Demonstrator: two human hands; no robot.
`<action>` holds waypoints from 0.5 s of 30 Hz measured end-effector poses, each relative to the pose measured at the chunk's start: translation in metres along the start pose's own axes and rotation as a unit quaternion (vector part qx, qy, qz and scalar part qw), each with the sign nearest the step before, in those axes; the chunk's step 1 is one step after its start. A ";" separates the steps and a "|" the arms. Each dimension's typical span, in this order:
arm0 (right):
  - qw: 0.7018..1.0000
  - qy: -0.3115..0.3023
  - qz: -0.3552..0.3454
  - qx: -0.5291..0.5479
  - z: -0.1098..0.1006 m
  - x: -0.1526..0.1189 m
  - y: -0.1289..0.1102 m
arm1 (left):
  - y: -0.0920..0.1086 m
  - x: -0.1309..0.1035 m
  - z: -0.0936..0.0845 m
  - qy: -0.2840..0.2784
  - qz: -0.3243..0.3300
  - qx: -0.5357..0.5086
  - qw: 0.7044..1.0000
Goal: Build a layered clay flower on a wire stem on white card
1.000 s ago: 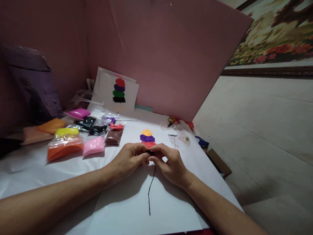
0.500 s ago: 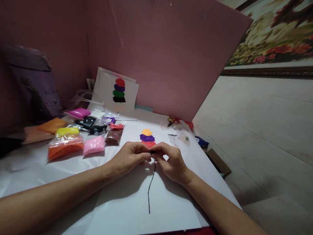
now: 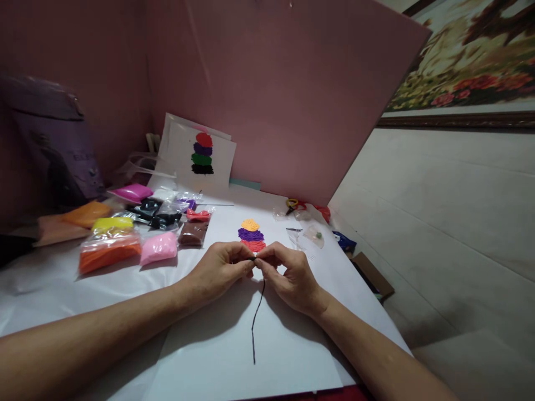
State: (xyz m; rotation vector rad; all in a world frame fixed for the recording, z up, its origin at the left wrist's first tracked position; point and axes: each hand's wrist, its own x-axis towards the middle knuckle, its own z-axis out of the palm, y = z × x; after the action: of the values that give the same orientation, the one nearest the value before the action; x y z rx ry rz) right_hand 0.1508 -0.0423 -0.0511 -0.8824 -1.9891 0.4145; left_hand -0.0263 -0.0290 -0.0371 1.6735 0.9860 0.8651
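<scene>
My left hand (image 3: 223, 265) and my right hand (image 3: 290, 274) meet over the white paper (image 3: 242, 351). Thumbs and forefingers of both pinch a small dark piece of modelling clay (image 3: 253, 259), mostly hidden by the fingertips. Just beyond the fingertips, yellow clay (image 3: 251, 225), purple clay (image 3: 251, 235) and red clay (image 3: 253, 245) form a stack of textured patches on the paper. A thin dark line (image 3: 253, 326) runs from below my hands toward the paper's near edge; whether it is drawn or a strand, I cannot tell.
Bags of coloured clay, among them pink (image 3: 159, 249), orange (image 3: 109, 256) and brown (image 3: 193, 234), lie at left. Behind them leans a sheet (image 3: 221, 161) with four-coloured patches. Scissors (image 3: 292, 206) and a pointed tool (image 3: 293, 229) lie at right, near the wall (image 3: 443, 223).
My right thumb and fingertips have shifted slightly left, closer against the left fingertips, covering more of the dark clay. The patches on the paper look the same.
</scene>
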 end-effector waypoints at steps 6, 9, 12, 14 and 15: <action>0.997 0.059 0.026 -0.032 0.001 0.002 -0.003 | 0.001 0.001 -0.001 0.036 -0.002 -0.027 0.999; 0.996 0.058 0.034 -0.053 -0.001 0.003 -0.002 | 0.000 0.002 -0.001 0.041 -0.015 -0.043 0.998; 0.997 0.045 0.034 -0.059 -0.002 0.003 0.000 | -0.004 0.004 -0.002 0.033 -0.013 -0.062 0.997; 0.997 0.036 0.030 -0.057 -0.002 0.003 0.000 | -0.007 0.004 -0.002 0.023 -0.005 -0.070 0.997; 0.997 0.033 0.027 -0.057 -0.002 0.003 0.000 | -0.008 0.004 -0.002 0.017 -0.004 -0.071 0.997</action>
State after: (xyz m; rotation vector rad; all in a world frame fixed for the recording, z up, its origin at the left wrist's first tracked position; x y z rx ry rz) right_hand 0.1516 -0.0404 -0.0486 -1.0110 -1.9473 0.3021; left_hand -0.0278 -0.0230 -0.0435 1.5370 0.9313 0.9395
